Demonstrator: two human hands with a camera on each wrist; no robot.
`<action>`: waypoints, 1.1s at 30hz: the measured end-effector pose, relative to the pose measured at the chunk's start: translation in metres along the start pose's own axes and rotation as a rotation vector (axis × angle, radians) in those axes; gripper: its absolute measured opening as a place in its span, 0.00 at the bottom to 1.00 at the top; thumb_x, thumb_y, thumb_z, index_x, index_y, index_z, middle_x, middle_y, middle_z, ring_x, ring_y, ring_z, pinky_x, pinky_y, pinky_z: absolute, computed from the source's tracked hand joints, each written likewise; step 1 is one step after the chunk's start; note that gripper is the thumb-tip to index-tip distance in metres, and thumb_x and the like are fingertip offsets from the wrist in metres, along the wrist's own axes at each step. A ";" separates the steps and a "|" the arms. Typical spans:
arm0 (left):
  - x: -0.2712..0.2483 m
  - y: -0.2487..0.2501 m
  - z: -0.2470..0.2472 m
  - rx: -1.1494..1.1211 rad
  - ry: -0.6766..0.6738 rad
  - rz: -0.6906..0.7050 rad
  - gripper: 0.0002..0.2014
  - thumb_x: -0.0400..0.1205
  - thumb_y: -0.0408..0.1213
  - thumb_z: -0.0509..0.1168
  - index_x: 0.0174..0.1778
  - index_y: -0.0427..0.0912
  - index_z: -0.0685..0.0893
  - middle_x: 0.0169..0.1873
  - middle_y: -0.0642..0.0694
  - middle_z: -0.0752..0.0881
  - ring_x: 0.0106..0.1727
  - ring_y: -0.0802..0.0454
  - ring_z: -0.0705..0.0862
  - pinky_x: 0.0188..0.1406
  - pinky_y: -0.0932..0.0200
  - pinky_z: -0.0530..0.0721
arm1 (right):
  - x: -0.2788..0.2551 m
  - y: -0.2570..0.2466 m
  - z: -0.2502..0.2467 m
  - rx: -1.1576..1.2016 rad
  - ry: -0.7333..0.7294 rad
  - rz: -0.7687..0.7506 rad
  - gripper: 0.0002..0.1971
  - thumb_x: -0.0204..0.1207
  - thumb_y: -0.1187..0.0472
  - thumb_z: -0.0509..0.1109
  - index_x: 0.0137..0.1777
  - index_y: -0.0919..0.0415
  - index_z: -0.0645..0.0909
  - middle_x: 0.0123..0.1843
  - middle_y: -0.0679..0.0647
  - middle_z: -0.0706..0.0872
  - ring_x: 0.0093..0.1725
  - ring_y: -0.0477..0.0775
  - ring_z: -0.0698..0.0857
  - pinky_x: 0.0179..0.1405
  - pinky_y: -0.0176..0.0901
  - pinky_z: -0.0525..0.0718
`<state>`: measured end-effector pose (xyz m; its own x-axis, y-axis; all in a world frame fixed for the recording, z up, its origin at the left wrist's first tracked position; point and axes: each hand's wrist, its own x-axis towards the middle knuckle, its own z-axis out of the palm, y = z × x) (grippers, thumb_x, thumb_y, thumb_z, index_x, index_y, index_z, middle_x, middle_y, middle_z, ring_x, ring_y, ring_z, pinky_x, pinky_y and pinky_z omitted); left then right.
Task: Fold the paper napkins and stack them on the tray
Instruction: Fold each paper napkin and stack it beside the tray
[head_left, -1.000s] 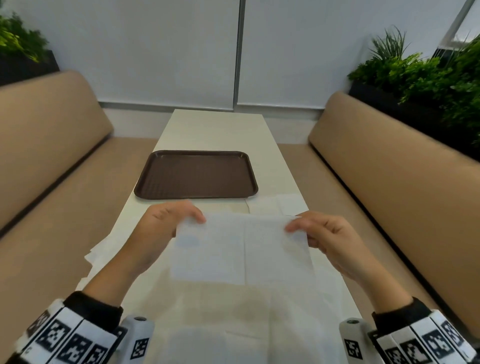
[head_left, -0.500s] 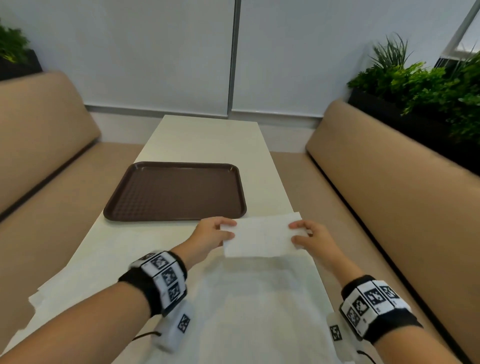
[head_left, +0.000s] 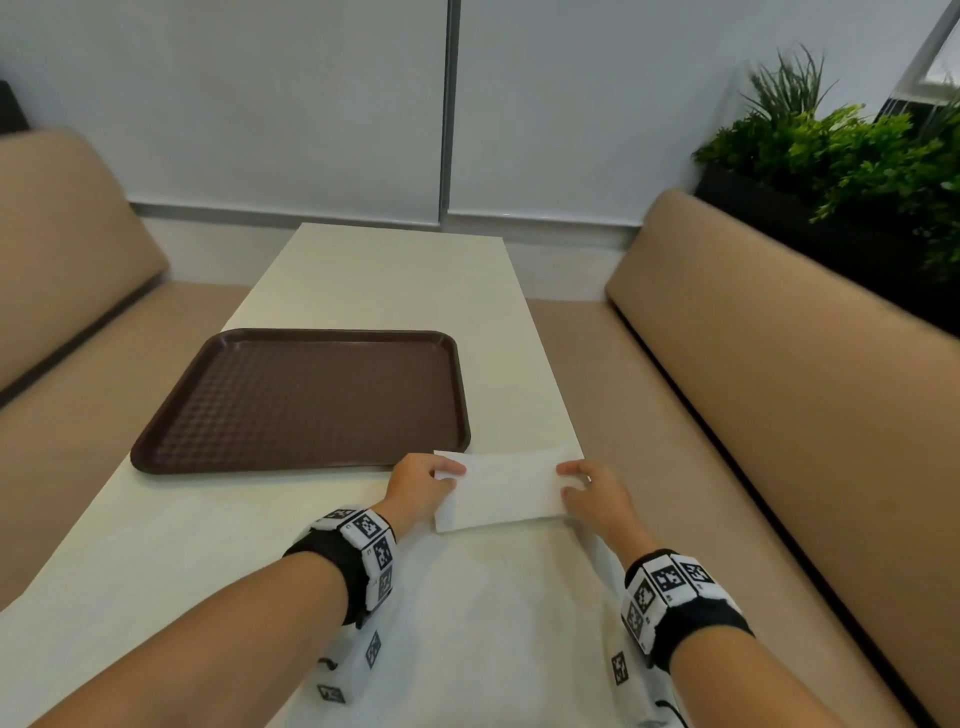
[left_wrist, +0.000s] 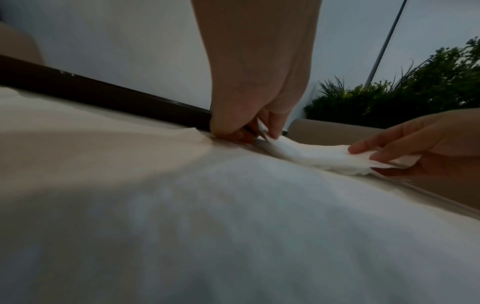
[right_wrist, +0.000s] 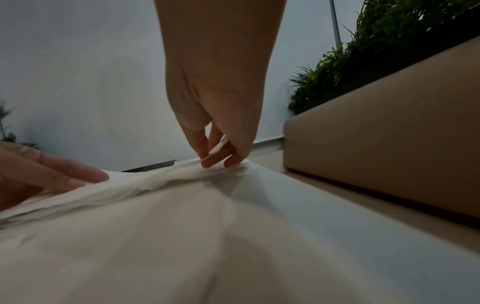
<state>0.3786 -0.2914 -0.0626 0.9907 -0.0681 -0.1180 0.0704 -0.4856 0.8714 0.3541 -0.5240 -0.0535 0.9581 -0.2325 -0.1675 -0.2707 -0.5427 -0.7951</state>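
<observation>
The tray (head_left: 301, 400) lies flat on the table (head_left: 395, 280), its floor bare, its low rim the only bar to a hand coming in from the near side. Beyond it the tabletop runs open to the wall. Bench backs (head_left: 779, 364) hem in both long sides of the table.

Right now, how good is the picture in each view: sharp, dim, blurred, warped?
Head view: evenly lit and sharp on the folded napkin and brown tray, no glare; the wide lens bows the benches. Left wrist view: dim, the near foreground a soft blur, the left hand and napkin edge readable. Right wrist view: equally dim, foreground smeared, the right hand clear against the pale wall.
</observation>
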 end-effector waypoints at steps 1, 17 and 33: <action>0.002 -0.002 -0.001 -0.002 -0.009 0.007 0.11 0.79 0.23 0.65 0.54 0.37 0.89 0.55 0.41 0.88 0.56 0.45 0.84 0.55 0.64 0.75 | 0.001 0.000 0.000 -0.004 0.003 0.000 0.17 0.76 0.74 0.64 0.63 0.63 0.82 0.65 0.56 0.82 0.67 0.56 0.79 0.66 0.41 0.75; 0.019 -0.004 0.004 0.097 -0.054 0.054 0.15 0.76 0.25 0.70 0.57 0.38 0.87 0.60 0.41 0.84 0.62 0.44 0.81 0.64 0.59 0.76 | 0.010 -0.002 0.000 -0.246 0.025 -0.055 0.19 0.77 0.72 0.62 0.67 0.65 0.79 0.71 0.59 0.73 0.67 0.60 0.76 0.59 0.36 0.71; -0.019 0.017 -0.026 0.557 -0.180 0.027 0.29 0.83 0.56 0.58 0.77 0.45 0.70 0.67 0.39 0.70 0.64 0.41 0.76 0.63 0.53 0.75 | -0.029 -0.033 -0.008 -0.743 -0.090 -0.011 0.27 0.80 0.46 0.62 0.78 0.49 0.64 0.78 0.58 0.58 0.74 0.62 0.61 0.70 0.57 0.65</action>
<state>0.3642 -0.2756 -0.0331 0.9523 -0.2106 -0.2206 -0.0753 -0.8632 0.4992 0.3340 -0.5061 -0.0176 0.9565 -0.1743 -0.2340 -0.2226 -0.9543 -0.1993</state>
